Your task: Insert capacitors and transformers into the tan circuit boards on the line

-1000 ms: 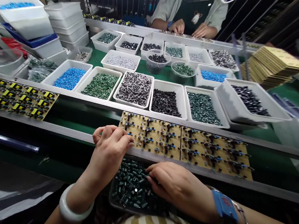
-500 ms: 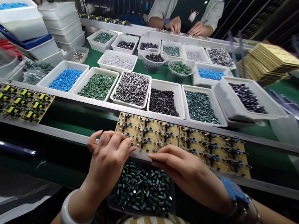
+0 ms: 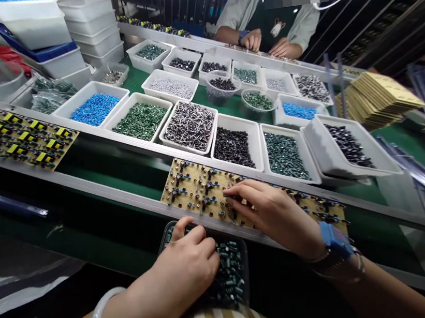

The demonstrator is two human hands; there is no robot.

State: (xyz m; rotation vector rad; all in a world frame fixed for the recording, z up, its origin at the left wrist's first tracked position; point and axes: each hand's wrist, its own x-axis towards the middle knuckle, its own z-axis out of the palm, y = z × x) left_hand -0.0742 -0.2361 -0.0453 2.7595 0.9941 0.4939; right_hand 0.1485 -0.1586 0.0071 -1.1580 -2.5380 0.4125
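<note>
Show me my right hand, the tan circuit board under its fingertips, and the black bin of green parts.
Right hand (image 3: pixel 276 210): head view, middle of the back of the hand.
Tan circuit board (image 3: pixel 194 174): head view, bare surface between parts.
Black bin (image 3: pixel 246 259): head view, right rim.

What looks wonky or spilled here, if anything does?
The white bin of dark parts on the right: it sits tilted, while the bin of green parts beside it lies flatter. Behind it, the tan boards lean over in a slanted stack. I can't see any clear spill.
</note>
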